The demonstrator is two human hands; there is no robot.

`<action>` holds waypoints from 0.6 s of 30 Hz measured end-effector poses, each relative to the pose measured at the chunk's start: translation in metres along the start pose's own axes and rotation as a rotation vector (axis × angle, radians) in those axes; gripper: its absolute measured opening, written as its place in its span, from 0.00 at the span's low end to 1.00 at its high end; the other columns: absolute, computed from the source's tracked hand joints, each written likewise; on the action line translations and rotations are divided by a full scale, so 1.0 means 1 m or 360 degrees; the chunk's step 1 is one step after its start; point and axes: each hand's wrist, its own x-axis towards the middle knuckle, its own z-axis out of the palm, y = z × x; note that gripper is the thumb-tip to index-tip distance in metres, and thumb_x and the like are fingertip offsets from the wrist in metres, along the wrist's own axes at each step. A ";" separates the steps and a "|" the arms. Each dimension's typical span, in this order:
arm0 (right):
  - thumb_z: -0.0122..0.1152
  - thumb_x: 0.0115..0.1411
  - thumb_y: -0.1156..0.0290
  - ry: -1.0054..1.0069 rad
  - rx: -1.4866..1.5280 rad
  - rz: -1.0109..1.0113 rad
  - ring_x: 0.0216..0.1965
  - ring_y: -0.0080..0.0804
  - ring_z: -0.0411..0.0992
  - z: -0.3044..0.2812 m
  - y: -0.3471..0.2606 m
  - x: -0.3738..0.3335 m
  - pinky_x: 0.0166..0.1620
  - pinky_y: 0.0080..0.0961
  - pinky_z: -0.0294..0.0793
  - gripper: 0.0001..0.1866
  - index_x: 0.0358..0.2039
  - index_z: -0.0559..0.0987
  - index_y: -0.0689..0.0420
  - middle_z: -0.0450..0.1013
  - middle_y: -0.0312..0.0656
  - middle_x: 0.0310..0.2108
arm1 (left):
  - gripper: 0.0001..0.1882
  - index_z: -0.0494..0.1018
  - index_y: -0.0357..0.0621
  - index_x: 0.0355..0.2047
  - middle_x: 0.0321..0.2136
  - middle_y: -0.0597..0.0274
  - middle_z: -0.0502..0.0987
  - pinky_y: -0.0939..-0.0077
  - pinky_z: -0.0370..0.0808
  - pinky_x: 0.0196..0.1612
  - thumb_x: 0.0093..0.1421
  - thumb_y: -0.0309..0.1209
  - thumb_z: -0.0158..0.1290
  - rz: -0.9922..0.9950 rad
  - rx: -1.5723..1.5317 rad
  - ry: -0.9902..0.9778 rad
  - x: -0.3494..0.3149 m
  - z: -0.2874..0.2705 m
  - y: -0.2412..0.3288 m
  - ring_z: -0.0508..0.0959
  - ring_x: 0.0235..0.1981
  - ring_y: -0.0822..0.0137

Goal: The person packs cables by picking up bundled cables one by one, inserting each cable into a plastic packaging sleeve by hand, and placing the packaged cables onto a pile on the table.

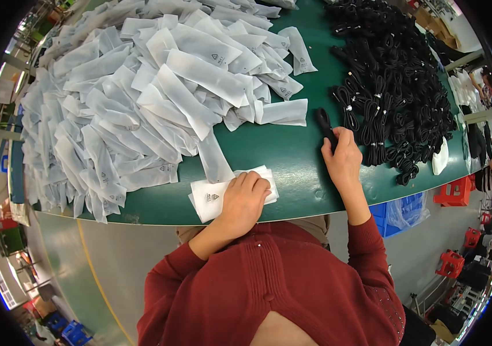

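My left hand (pixel 244 198) lies on a small stack of flat white bags (pixel 206 197) by the table's near edge. Its fingers are curled over the stack's right part, and my thumb is mostly hidden. To the right, my right hand (pixel 343 159) pinches a coiled black cable (pixel 325 123) just above the green table (pixel 300 164). The coil points away from me, its lower end covered by my fingers. A big heap of filled, frosted white bags (pixel 171 86) spreads over the left side. On the right lies a pile of coiled black cables (pixel 393 92).
One filled bag (pixel 281 112) sticks out of the heap toward the middle. At the right edge lies a white scrap (pixel 440 157). Below the table stand a blue crate (pixel 393 218) with clear plastic and a red stool (pixel 453 192).
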 end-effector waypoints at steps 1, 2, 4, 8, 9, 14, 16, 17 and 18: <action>0.63 0.58 0.75 -0.0086 0.0197 0.0099 0.27 0.42 0.73 -0.003 0.002 -0.002 0.30 0.33 0.74 0.12 0.42 0.72 0.60 0.73 0.45 0.32 | 0.09 0.74 0.42 0.33 0.31 0.59 0.71 0.63 0.71 0.37 0.53 0.26 0.62 -0.0009 -0.0035 0.0024 -0.001 0.001 -0.002 0.74 0.33 0.55; 0.61 0.61 0.76 -0.0172 0.0392 0.0198 0.26 0.35 0.74 -0.006 0.002 -0.005 0.30 0.28 0.73 0.12 0.45 0.72 0.61 0.75 0.43 0.31 | 0.08 0.74 0.41 0.31 0.30 0.60 0.72 0.64 0.72 0.36 0.53 0.25 0.62 -0.0019 -0.0071 0.0047 -0.001 0.001 -0.004 0.75 0.31 0.57; 0.55 0.65 0.78 -0.0512 0.1171 0.0629 0.24 0.20 0.68 -0.030 -0.014 -0.007 0.30 0.19 0.69 0.11 0.47 0.72 0.62 0.76 0.37 0.27 | 0.07 0.74 0.41 0.30 0.29 0.60 0.72 0.66 0.72 0.34 0.53 0.24 0.62 -0.0175 -0.0301 0.0021 -0.002 -0.002 -0.005 0.75 0.29 0.59; 0.56 0.64 0.78 -0.0858 0.1408 0.0659 0.27 0.18 0.68 -0.063 -0.045 -0.032 0.31 0.17 0.69 0.16 0.53 0.74 0.61 0.74 0.36 0.31 | 0.05 0.74 0.40 0.29 0.27 0.59 0.73 0.70 0.72 0.31 0.55 0.23 0.59 -0.0492 -0.0713 -0.0008 0.004 -0.014 0.001 0.74 0.27 0.61; 0.59 0.62 0.79 -0.0808 0.1303 0.0379 0.27 0.26 0.70 -0.062 -0.044 -0.037 0.31 0.22 0.71 0.15 0.50 0.77 0.61 0.73 0.40 0.30 | 0.04 0.74 0.39 0.30 0.28 0.59 0.74 0.72 0.72 0.32 0.56 0.23 0.59 -0.0530 -0.0788 -0.0015 0.005 -0.015 0.000 0.74 0.27 0.63; 0.62 0.58 0.79 -0.0751 0.1086 -0.0171 0.26 0.37 0.72 -0.068 -0.050 -0.038 0.29 0.26 0.70 0.15 0.46 0.79 0.62 0.73 0.43 0.27 | 0.04 0.74 0.38 0.31 0.27 0.60 0.73 0.74 0.70 0.31 0.56 0.21 0.58 -0.0603 -0.0918 0.0006 0.003 -0.013 -0.005 0.72 0.27 0.66; 0.63 0.58 0.78 -0.0912 0.1004 -0.0263 0.26 0.40 0.72 -0.074 -0.051 -0.035 0.29 0.28 0.70 0.14 0.45 0.80 0.61 0.72 0.44 0.27 | 0.04 0.74 0.38 0.31 0.27 0.60 0.73 0.75 0.70 0.31 0.56 0.21 0.59 -0.0612 -0.0931 0.0037 0.002 -0.013 -0.006 0.72 0.26 0.67; 0.63 0.58 0.78 -0.0914 0.1004 -0.0265 0.26 0.40 0.72 -0.073 -0.050 -0.035 0.29 0.28 0.70 0.14 0.45 0.80 0.61 0.72 0.44 0.27 | 0.04 0.73 0.38 0.31 0.29 0.62 0.73 0.76 0.70 0.32 0.57 0.20 0.58 -0.0589 -0.0933 0.0028 0.001 -0.014 -0.006 0.72 0.28 0.69; 0.62 0.60 0.76 -0.0987 0.1004 -0.0290 0.25 0.35 0.72 -0.071 -0.047 -0.035 0.28 0.27 0.70 0.12 0.45 0.79 0.62 0.73 0.43 0.27 | 0.04 0.73 0.37 0.31 0.30 0.64 0.73 0.77 0.70 0.33 0.57 0.20 0.58 -0.0565 -0.0936 0.0020 0.001 -0.014 -0.005 0.71 0.29 0.71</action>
